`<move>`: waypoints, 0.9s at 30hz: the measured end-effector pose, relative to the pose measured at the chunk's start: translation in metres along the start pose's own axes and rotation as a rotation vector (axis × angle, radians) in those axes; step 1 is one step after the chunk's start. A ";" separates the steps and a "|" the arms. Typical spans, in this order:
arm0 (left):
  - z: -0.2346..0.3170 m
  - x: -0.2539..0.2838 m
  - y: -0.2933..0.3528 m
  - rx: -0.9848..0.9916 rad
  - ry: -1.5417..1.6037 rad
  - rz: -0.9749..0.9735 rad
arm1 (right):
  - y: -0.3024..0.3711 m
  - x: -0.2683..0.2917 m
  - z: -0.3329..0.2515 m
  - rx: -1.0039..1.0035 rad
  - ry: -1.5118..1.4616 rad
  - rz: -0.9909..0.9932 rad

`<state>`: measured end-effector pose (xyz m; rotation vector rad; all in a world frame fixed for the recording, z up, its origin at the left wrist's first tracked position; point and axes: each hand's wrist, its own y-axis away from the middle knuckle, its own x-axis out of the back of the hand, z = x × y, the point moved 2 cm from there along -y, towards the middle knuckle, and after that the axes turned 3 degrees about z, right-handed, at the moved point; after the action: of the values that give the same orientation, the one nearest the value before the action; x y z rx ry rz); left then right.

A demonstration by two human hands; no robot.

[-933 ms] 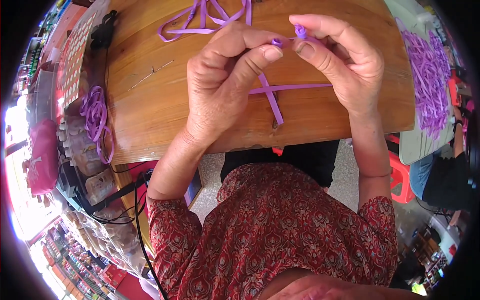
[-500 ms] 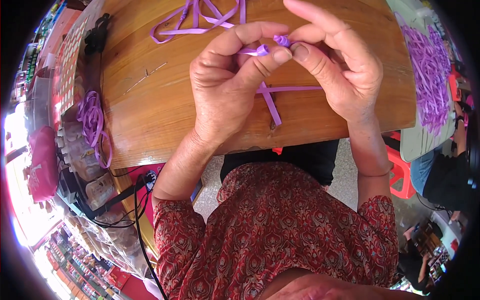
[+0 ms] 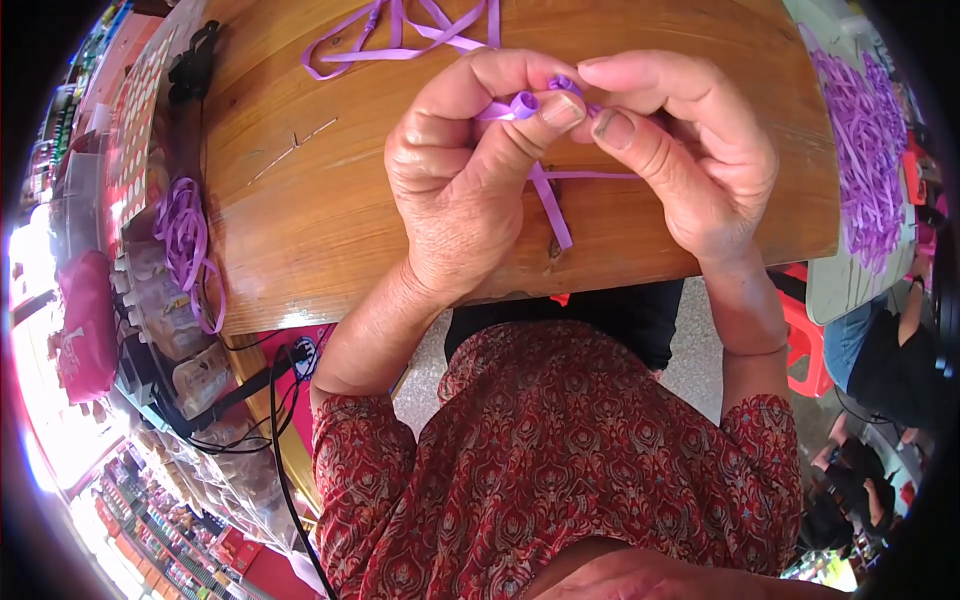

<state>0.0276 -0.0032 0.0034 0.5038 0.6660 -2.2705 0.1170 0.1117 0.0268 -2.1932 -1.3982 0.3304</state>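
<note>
Above the wooden table (image 3: 330, 220) my two hands meet over a purple ribbon (image 3: 524, 105) that has a rolled loop and a small knotted bit. My left hand (image 3: 455, 175) pinches it between thumb and forefinger, with the loop standing beside the thumb. Close against it, my right hand (image 3: 690, 150) has its thumb and fingers bent around the ribbon by the knot. Below the hands, a cut ribbon end hangs down and another length runs right, behind my right hand. More of the strip is hidden by my fingers.
Loose purple ribbon (image 3: 400, 50) lies at the table's far side, and thin metal needles (image 3: 293, 146) lie to the left. A coil of ribbon (image 3: 183, 235) hangs at the left edge. On the right, a pale board (image 3: 850, 285) bears a heap of ribbons (image 3: 858, 150); a red stool (image 3: 805, 345) stands below.
Both hands have shifted slightly right. My right forefinger has bent down toward the knot, where it was raised before.
</note>
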 end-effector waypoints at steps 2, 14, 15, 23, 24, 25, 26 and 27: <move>0.001 0.002 -0.003 0.014 0.015 -0.030 | -0.001 0.000 0.003 -0.039 -0.127 0.011; -0.001 0.005 -0.007 -0.133 -0.384 -0.075 | -0.001 0.021 0.018 -0.230 -0.226 0.050; -0.001 0.004 -0.006 -0.131 -0.383 -0.077 | 0.001 0.021 0.018 -0.231 -0.226 0.053; -0.004 0.006 -0.006 0.020 -0.326 -0.010 | 0.000 0.024 0.021 -0.183 -0.189 0.063; -0.004 0.003 -0.006 0.021 -0.326 -0.009 | 0.000 0.023 0.020 -0.185 -0.189 0.063; -0.004 -0.002 -0.006 0.031 -0.310 -0.013 | -0.001 0.020 0.019 -0.239 -0.212 0.088; -0.004 -0.005 -0.005 0.038 -0.297 -0.014 | -0.001 0.018 0.018 -0.293 -0.239 0.111; -0.005 -0.004 -0.005 0.038 -0.299 -0.011 | -0.002 0.017 0.013 -0.294 -0.242 0.109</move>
<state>0.0277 0.0045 0.0033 0.1712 0.4758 -2.3087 0.1172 0.1313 0.0182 -2.5449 -1.5399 0.4677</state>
